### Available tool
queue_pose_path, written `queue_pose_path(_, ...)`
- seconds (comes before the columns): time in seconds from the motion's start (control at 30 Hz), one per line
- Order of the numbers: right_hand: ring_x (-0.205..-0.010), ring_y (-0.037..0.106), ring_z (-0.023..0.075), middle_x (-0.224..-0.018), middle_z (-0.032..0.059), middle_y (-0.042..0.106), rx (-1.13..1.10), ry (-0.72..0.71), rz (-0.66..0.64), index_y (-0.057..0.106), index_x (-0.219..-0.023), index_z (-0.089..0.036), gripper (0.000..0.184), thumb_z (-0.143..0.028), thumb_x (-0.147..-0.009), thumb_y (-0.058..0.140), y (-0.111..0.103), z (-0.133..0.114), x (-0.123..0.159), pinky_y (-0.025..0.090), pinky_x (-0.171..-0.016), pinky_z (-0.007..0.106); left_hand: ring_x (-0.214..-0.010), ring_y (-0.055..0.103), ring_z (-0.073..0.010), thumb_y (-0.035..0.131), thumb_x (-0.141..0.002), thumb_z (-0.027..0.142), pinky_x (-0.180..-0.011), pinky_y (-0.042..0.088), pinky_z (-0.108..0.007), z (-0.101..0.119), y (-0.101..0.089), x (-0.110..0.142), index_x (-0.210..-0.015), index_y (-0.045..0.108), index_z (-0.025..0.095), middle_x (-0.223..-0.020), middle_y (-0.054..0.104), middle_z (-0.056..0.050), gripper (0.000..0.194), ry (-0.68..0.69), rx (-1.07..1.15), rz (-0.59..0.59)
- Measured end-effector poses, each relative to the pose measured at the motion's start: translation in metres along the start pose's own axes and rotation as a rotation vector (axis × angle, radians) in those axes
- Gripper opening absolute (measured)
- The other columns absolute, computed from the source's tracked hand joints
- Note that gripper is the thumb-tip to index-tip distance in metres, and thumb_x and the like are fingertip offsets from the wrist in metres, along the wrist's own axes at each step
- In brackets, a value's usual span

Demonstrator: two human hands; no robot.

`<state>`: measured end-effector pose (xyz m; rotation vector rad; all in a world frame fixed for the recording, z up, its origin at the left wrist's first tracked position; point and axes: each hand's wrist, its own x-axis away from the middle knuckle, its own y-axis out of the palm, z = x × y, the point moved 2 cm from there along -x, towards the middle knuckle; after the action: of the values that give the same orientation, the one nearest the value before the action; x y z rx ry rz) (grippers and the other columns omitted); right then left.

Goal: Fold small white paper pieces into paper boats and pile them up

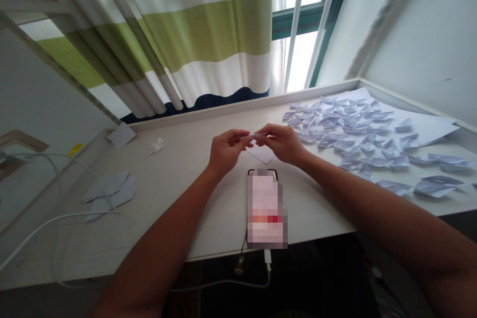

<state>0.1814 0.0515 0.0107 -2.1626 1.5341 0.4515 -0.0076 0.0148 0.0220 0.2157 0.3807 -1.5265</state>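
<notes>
My left hand (227,149) and my right hand (281,142) meet over the middle of the desk, fingers pinched on a small folded piece of paper (257,134). Only a thin edge of that paper shows between the fingertips; the fingers hide the rest. Under the hands lies a white sheet of paper (265,155), with one corner pointing toward me. Just nearer to me a phone (264,206) rests on the desk, its screen lit and blurred out, with a cable plugged into its lower end.
Many folded paper boats (357,129) cover the right side of the desk (179,159), some on a large white sheet (428,121). Paper squares (108,189) lie at the left under a white cable (63,213). A crumpled tissue (156,145) sits farther back. Curtains (208,35) hang behind.
</notes>
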Motion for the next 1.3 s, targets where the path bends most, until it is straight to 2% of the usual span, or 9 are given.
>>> queue_pose_path(0.2,-0.071,0.072,0.0184,-0.077,0.0036,0.077,-0.103,0.054,0.014,0.078,-0.088,-0.02,0.041,-0.06,-0.085,0.086,0.002,0.0,-0.002,0.062,-0.07,0.036,-0.08,0.083,-0.0242,0.093,-0.075,0.054,-0.071,0.064,-0.033,-0.006,0.002,-0.002,-0.096,0.079,0.017,-0.085,0.083,-0.007,0.045,-0.066,0.062,0.003)
queue_pose_path(0.43,-0.071,0.072,0.0176,-0.078,0.0036,0.077,-0.088,0.053,-0.041,0.077,-0.087,-0.019,0.036,-0.054,-0.087,0.086,0.0,0.004,-0.003,0.062,-0.07,0.034,-0.081,0.081,-0.0227,0.086,-0.084,0.052,-0.063,0.06,-0.028,-0.011,0.001,-0.001,-0.091,0.081,0.017,-0.083,0.083,-0.009,0.037,-0.074,-0.057,-0.113)
queue_pose_path(0.63,-0.059,0.07,0.0146,-0.075,0.0001,0.076,-0.231,0.139,-0.038,0.072,-0.097,-0.019,0.049,-0.063,-0.081,0.088,0.006,0.011,-0.004,0.06,-0.059,0.031,-0.076,0.081,-0.0221,0.084,-0.085,0.059,-0.059,0.057,-0.026,-0.01,0.006,0.0,-0.085,0.077,0.017,-0.081,0.082,-0.009,0.042,-0.056,-0.104,-0.047)
queue_pose_path(0.73,-0.061,0.072,0.0149,-0.076,0.0,0.077,-0.305,0.19,0.008,0.069,-0.096,-0.019,0.054,-0.065,-0.077,0.089,0.005,0.01,-0.006,0.063,-0.061,0.031,-0.081,0.082,-0.0239,0.081,-0.087,0.062,-0.063,0.06,-0.029,-0.004,0.011,0.002,-0.089,0.08,0.017,-0.085,0.083,-0.01,0.045,-0.033,-0.161,-0.041)
queue_pose_path(0.87,-0.063,0.072,0.0145,-0.075,-0.0013,0.075,-0.343,0.224,-0.019,0.074,-0.112,-0.018,0.045,-0.049,-0.083,0.088,-0.002,0.0,-0.005,0.064,-0.065,0.031,-0.084,0.083,-0.0247,0.073,-0.094,0.062,-0.063,0.062,-0.029,0.004,0.015,0.001,-0.093,0.081,0.015,-0.09,0.084,-0.012,0.047,-0.073,-0.084,-0.145)
queue_pose_path(1.07,-0.064,0.073,0.014,-0.078,-0.0013,0.076,-0.301,0.29,-0.057,0.075,-0.12,-0.018,0.038,-0.019,-0.083,0.074,-0.009,-0.006,-0.004,0.065,-0.066,0.03,-0.083,0.083,-0.0261,0.085,-0.086,0.05,-0.065,0.066,-0.033,0.008,0.013,-0.012,-0.104,0.079,0.013,-0.091,0.084,-0.012,0.04,-0.225,0.057,-0.262)
queue_pose_path(1.13,-0.059,0.072,0.0136,-0.072,-0.0015,0.075,-0.209,0.307,-0.02,0.077,-0.114,-0.016,0.033,-0.013,-0.082,0.071,-0.012,-0.007,-0.009,0.062,-0.059,0.026,-0.079,0.083,-0.025,0.085,-0.087,0.044,-0.065,0.066,-0.034,0.009,0.014,-0.02,-0.103,0.078,0.013,-0.088,0.084,-0.012,0.036,-0.237,0.031,-0.272)
queue_pose_path(1.23,-0.053,0.069,0.0128,-0.065,0.0014,0.074,-0.014,0.353,0.02,0.077,-0.089,-0.014,0.013,-0.007,-0.082,0.07,-0.022,-0.01,-0.025,0.057,-0.05,0.022,-0.073,0.081,-0.0228,0.086,-0.086,0.035,-0.061,0.064,-0.03,0.011,0.022,-0.039,-0.096,0.079,0.013,-0.085,0.083,-0.013,0.026,-0.221,-0.076,-0.287)
queue_pose_path(1.3,-0.051,0.069,0.0135,-0.062,0.0031,0.074,0.114,0.374,0.029,0.076,-0.079,-0.014,0.012,-0.004,-0.081,0.07,-0.034,-0.013,-0.04,0.053,-0.046,0.021,-0.069,0.08,-0.0217,0.086,-0.084,0.03,-0.057,0.06,-0.027,0.012,0.03,-0.058,-0.088,0.078,0.013,-0.083,0.083,-0.012,0.02,-0.221,-0.131,-0.272)
